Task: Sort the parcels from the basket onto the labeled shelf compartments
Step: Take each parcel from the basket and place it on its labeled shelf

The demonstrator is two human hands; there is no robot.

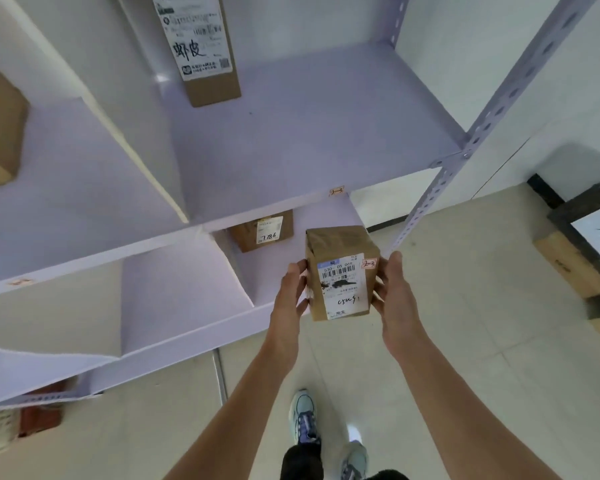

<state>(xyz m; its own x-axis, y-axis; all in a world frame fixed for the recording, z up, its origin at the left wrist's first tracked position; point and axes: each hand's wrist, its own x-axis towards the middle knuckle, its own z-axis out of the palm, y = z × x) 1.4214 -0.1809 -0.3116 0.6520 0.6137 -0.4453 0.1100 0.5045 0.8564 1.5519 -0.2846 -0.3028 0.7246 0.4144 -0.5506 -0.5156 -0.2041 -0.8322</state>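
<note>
The pale metal shelf (291, 133) fills the upper left of the view, split by upright dividers into compartments. A tall parcel (205, 46) stands at the back of the upper right one, and a small box (262, 230) sits in the compartment under it. The held parcel (340, 271) is off the shelf, in the air in front of that lower opening, near the shelf's right-hand post. It is upright, its long axis vertical and its label facing the camera. The left hand (290, 292) grips its left side and the right hand (394, 292) its right, level with each other, so neither is nearer. A small sticker (368, 264) on the parcel reads 2-3, and a matching tag (336, 192) sits on the front edge of the shelf board just above and slightly left. The move is thus likely short, forward and up. Whether the tag marks the bay above the board or below it cannot be told. The basket is out of view, and the fingers behind the parcel are hidden.
</note>
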